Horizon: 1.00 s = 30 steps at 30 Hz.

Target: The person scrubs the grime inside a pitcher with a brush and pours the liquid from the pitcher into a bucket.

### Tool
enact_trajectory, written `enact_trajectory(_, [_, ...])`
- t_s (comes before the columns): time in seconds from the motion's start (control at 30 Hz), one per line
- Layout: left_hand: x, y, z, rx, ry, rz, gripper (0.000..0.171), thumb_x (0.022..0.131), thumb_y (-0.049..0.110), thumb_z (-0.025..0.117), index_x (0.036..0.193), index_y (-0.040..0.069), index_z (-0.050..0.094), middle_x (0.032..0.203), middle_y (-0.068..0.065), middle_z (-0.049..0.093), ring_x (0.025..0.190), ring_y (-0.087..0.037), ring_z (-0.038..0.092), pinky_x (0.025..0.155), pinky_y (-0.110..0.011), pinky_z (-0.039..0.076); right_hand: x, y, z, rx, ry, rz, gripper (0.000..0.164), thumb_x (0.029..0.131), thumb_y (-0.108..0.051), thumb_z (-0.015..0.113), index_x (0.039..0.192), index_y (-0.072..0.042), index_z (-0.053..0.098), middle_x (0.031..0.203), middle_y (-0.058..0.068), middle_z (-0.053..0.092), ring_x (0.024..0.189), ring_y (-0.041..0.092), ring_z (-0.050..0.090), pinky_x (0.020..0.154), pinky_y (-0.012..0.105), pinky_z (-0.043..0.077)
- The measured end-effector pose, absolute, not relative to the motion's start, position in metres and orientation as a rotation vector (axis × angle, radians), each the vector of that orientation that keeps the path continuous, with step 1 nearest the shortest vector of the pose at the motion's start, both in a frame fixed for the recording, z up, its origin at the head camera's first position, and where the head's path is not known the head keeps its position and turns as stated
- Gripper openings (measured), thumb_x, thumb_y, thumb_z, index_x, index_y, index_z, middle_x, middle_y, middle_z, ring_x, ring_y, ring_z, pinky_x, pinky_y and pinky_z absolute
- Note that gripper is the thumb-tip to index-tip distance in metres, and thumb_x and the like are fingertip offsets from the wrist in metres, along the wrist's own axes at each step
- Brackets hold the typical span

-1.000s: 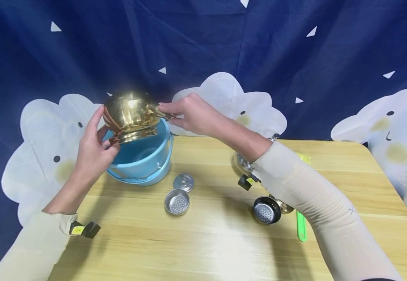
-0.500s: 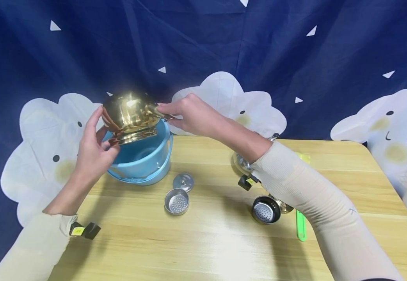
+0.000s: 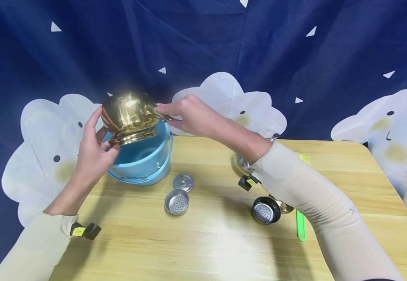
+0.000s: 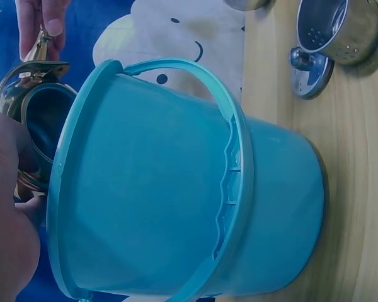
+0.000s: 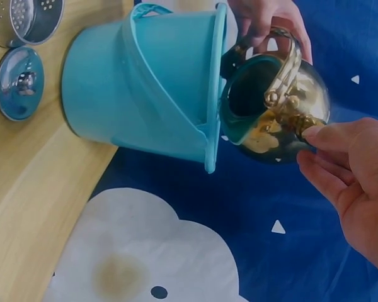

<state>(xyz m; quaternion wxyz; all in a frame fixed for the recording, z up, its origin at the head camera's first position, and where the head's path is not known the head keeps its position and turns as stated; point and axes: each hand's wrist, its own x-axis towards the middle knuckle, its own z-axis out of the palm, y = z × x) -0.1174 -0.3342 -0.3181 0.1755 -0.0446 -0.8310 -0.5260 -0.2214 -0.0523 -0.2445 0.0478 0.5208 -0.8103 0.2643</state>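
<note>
A shiny gold teapot (image 3: 129,111) is tipped mouth-down above a light-blue bucket (image 3: 143,169). My left hand (image 3: 96,150) grips the teapot from the left, thumb near its rim and fingers up along the round body. From the other side my right hand (image 3: 189,115) pinches the teapot's spout between thumb and fingers. The right wrist view shows the teapot's open mouth facing the bucket's opening, with a metal bail handle (image 5: 291,63) beside the left fingers. Part of the left hand's grip is hidden behind the teapot.
A silver strainer cup (image 3: 176,202) and a round lid (image 3: 183,182) lie in front of the bucket. Farther right are a dark-rimmed cup with a perforated strainer (image 3: 266,210), a silver vessel (image 3: 241,164) partly behind the right arm, and a green handle (image 3: 301,226).
Almost nothing differs: the teapot has shifted very slightly leftward in both hands, staying tipped over the bucket. Everything on the table stays put.
</note>
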Motion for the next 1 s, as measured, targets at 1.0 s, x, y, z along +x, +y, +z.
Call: enact_trajectory(1.0, [-0.1180, -0.3309, -0.3235, -0.162, -2.266, -1.543, 0.109, 0.078, -0.033, 0.046, 0.165, 0.024, 0.015, 0.173, 0.006, 0.009, 0.155, -0.031, 0.032, 0.076, -0.008, 0.052, -0.2190, -0.0510, -0.2452, 1.653, -2.369, 0.734, 0.044, 0.096, -0.001, 0.069, 0.139, -0.006, 0.064, 0.142, 0.010, 0.064, 0.108, 0.026, 0.075, 0.086, 0.026, 0.060])
